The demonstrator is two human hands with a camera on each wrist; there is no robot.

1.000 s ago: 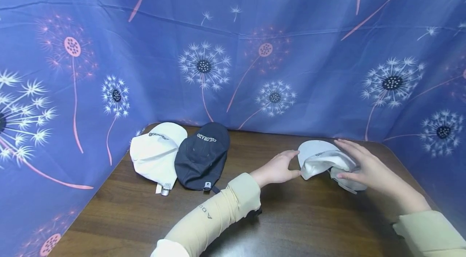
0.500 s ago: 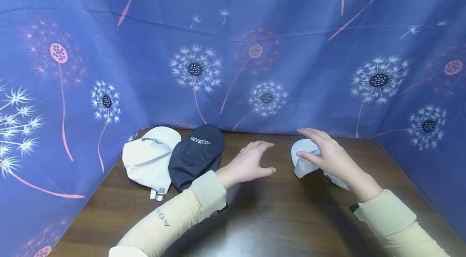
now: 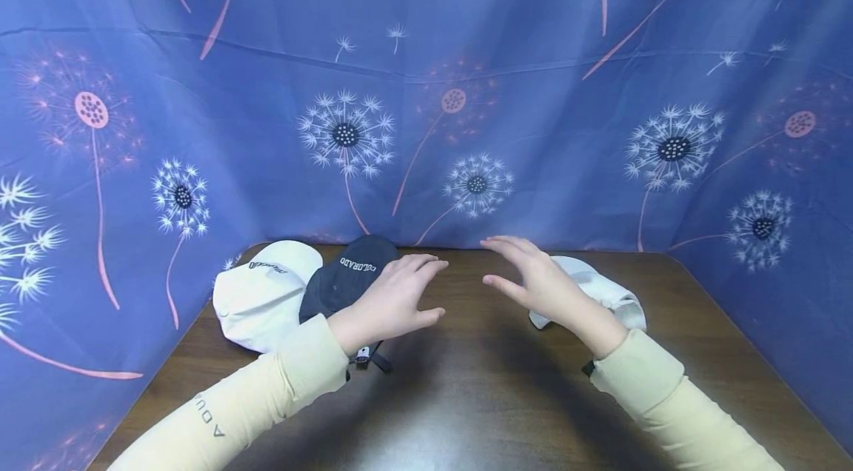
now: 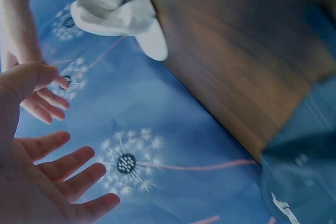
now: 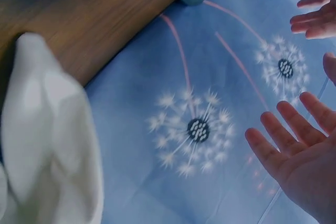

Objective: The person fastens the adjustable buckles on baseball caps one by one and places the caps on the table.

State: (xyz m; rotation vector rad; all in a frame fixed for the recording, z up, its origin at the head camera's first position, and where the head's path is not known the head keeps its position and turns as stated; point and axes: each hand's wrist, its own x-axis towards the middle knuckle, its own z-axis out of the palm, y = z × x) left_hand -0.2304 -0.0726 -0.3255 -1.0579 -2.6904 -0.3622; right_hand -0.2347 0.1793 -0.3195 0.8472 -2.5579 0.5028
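Observation:
Both hands hover above the table with nothing in them. My left hand (image 3: 393, 301), fingers spread and loosely bent, is in front of a dark navy cap (image 3: 343, 278) lettered COLORADO and covers part of it. Beside that, at the far left, lies a white cap (image 3: 260, 301) that the navy one overlaps. My right hand (image 3: 546, 289) is held with fingers extended and thumb apart, facing the left. Behind its wrist a second white cap (image 3: 609, 293), crumpled, lies on the table; the right wrist view shows this white cap (image 5: 52, 140) close up.
The brown wooden table (image 3: 466, 397) runs back to a blue dandelion-print cloth (image 3: 413, 160), which hangs behind it and along both sides. A strap with a metal buckle (image 3: 363, 356) sticks out from the navy cap toward the front.
Both hands have moved left, away from the right-hand white cap, which stays on the table. The left hand now passes in front of the navy cap. The view has shifted slightly.

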